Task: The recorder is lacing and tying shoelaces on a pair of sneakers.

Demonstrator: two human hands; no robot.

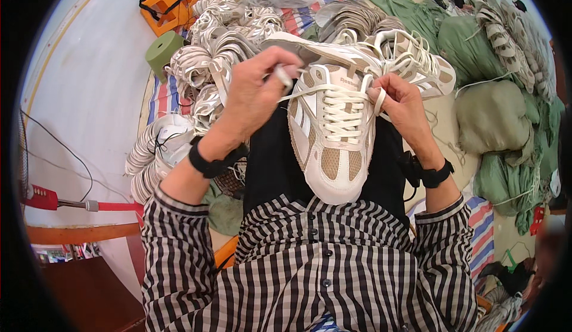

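Observation:
A cream and tan sneaker upper (342, 135) lies across my lap with its toe toward me. Off-white shoelace (344, 114) zigzags up its front to the tongue. My left hand (253, 96) is closed beside the tongue, its fingertips blurred; a lace strand runs between it and the upper, and a pale piece shows at the fingers. On the other side my right hand (402, 102) pinches a loop of lace near the top eyelets, thumb against the upper's edge. Just beyond, another laced upper (438, 73) rests on its side, loose laces on top.
Stacked shoe uppers (229, 52) heap up at the far left, beside a green roll (164, 52) and an orange stool (168, 4). Green cloth bundles (494, 117) line the right. More uppers (158, 153) lie near my left elbow, and a red-handled rod (89, 205) crosses the left.

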